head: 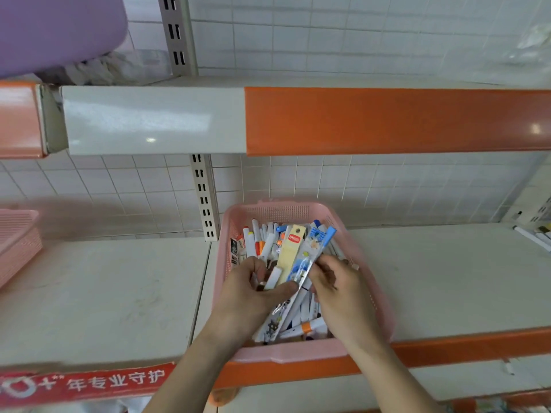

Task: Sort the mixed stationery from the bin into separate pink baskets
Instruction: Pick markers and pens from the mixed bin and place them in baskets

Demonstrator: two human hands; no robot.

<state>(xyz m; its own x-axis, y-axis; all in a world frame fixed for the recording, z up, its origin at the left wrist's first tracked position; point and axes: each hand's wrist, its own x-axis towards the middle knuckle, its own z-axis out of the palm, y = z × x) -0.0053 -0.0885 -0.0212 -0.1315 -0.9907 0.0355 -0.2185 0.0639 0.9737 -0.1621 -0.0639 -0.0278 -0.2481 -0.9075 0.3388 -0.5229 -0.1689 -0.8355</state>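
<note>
Over the pink bin (298, 207) my left hand (253, 293) grips the carded packets (289, 253) while my right hand (340, 290) pinches the blue packet (314, 250): judged light, stiff and slick, best held by the lower edges.

1. Basket (18, 242), mid-left, is cut by the frame edge.
2. Pens (533, 238), far right, are cut off, blurred.
3. Left hand (253, 293) and right hand (340, 296) hide packets' (290, 254) lower ends and the bin's (298, 351) middle.

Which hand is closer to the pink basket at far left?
Left. The left hand holds packs over the middle basket, right of the far-left basket; the right hand is farther right, pinching the same packs.
</note>
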